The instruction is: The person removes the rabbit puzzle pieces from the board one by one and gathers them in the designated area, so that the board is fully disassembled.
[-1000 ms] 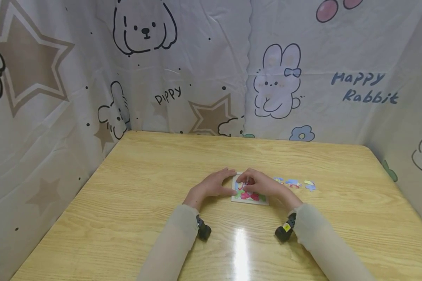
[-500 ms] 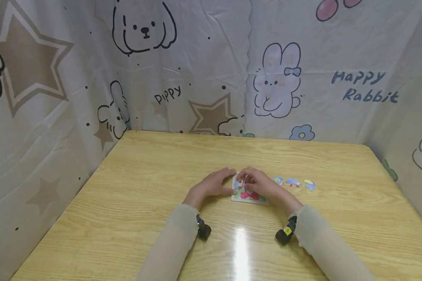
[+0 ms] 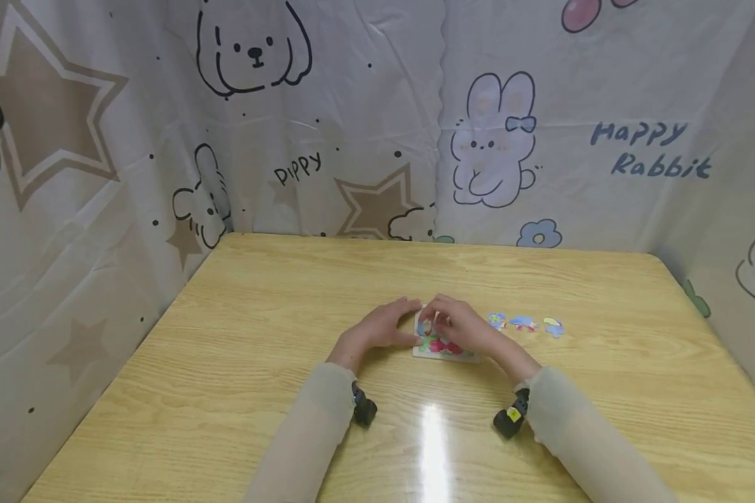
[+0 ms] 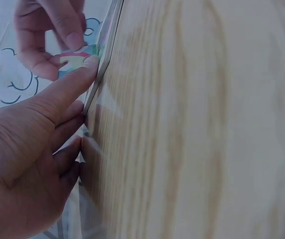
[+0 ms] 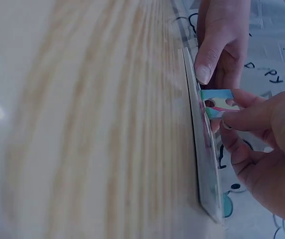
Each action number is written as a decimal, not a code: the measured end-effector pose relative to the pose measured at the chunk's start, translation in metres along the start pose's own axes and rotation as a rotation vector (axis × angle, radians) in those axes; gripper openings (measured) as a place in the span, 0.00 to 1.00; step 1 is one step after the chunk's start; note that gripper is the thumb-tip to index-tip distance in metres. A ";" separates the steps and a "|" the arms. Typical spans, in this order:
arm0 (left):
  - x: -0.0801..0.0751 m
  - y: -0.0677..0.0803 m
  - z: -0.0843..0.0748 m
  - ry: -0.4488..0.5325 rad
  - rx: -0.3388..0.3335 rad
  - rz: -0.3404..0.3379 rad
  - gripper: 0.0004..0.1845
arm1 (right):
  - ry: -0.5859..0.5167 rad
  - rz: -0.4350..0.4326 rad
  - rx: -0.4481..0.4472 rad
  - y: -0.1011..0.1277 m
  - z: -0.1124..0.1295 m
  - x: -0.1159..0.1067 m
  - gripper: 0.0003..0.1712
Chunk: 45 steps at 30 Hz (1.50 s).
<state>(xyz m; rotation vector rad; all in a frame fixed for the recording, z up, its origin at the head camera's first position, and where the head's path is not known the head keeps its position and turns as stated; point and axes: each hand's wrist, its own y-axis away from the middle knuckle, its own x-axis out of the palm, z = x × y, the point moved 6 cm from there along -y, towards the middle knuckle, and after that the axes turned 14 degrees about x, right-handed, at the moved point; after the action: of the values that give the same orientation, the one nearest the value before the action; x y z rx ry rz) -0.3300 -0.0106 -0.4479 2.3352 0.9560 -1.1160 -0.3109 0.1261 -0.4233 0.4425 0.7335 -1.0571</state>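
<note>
Printed cloth with cartoon rabbits, dogs and stars walls in a pale wooden desk point(image 3: 239, 391). At its middle lies a small square puzzle board point(image 3: 439, 346), with three loose puzzle pieces point(image 3: 523, 324) in a row at its 3 o'clock, apart from it. Over the last second the hands have barely shifted; the right hand has crept slightly toward the board's 11 o'clock corner, which suggests a piece is being seated there and not yet let go.

The left hand point(image 3: 382, 327) rests at the board's 9 o'clock edge, fingers relaxed and straight, thumb tip pressed to the rim. The right hand point(image 3: 462, 327) covers the board from 3 o'clock.

The head view hides what the right hand carries. The right wrist view shows it: thumb and fingers point(image 5: 254, 117) pinch a blue puzzle piece point(image 5: 218, 102), held against the board's face. The left wrist view shows the left thumb point(image 4: 65, 89) meeting the board's edge point(image 4: 102, 59).
</note>
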 end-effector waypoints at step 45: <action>0.000 0.001 0.000 -0.009 0.016 0.002 0.39 | -0.033 -0.094 0.231 0.069 -0.066 -0.054 0.12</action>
<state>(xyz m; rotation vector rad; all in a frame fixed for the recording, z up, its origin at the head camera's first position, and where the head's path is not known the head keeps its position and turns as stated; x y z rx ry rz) -0.3291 -0.0105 -0.4480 2.3416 0.9445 -1.1358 -0.2859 0.2329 -0.4297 0.5912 0.6104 -1.2408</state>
